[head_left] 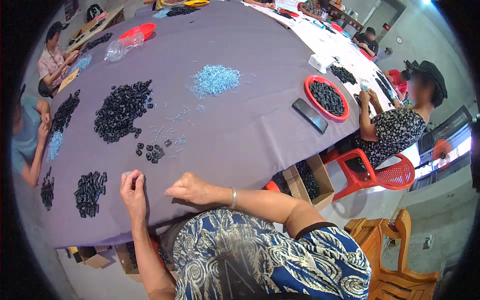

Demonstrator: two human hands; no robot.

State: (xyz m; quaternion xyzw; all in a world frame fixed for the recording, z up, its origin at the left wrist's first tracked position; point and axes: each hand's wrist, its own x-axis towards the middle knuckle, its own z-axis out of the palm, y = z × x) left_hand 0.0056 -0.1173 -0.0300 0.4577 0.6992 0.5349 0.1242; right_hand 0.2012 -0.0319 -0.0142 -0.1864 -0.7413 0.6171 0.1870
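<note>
My left hand (133,194) is just above the near part of the cloth-covered table, its thumb and fingertips pinched together. What lies between them is too small and covered to name. To its right, my right hand (191,189) is curled closed with the thumb side up; anything inside is hidden. Beyond both hands lies a small group of black plastic pieces (154,152), with loose bluish screw-like pieces (176,142) scattered beside it. Farther off are a large heap of black pieces (120,111) and a heap of bluish screw-like pieces (216,80). Longer black parts (90,194) form a pile left of my left hand.
A dark phone (310,115) lies beside a red round tray (341,118) of black parts at the right. Below that edge stand a cardboard box (296,186) and a red plastic chair (372,175) with a seated person. Other people sit around the tables.
</note>
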